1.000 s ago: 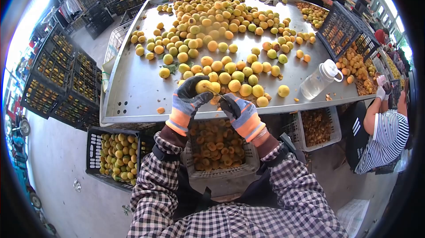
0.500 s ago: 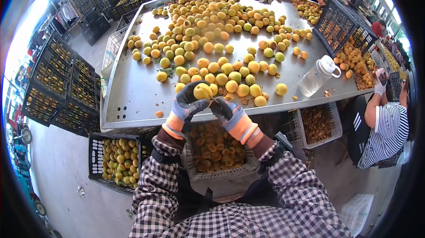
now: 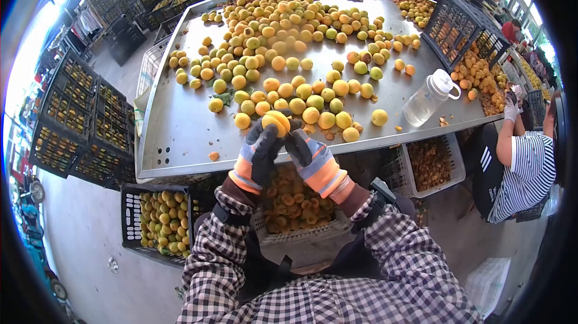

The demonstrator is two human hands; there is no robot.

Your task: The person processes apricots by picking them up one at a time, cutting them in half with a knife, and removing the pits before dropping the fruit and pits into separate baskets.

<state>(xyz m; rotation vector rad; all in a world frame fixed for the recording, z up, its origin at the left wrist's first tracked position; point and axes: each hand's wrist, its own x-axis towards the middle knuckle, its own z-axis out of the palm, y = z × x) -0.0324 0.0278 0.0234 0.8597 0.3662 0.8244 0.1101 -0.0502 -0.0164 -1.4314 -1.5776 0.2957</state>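
Both of my hands wear grey, blue and orange work gloves. My left hand (image 3: 260, 150) grips a yellow-orange apricot (image 3: 276, 122) at the near edge of the steel table (image 3: 180, 125). My right hand (image 3: 309, 152) is closed around a small knife whose blade meets the apricot's right side; the blade is barely visible. The fruit shows a split line down its middle. A heap of yellow and orange apricots (image 3: 283, 29) covers the table beyond my hands. Below my wrists stands a white basket of halved apricots (image 3: 295, 200).
A clear water bottle (image 3: 426, 99) lies on the table's right part. Black crates of apricots (image 3: 155, 215) stand at lower left and stacked at far left. A person in a striped shirt (image 3: 527, 170) sits at right by another basket (image 3: 432, 164). More people work at the far end.
My hands have risen slightly and turned the apricot, so its cut seam now faces up. The view has shifted a little toward the table.
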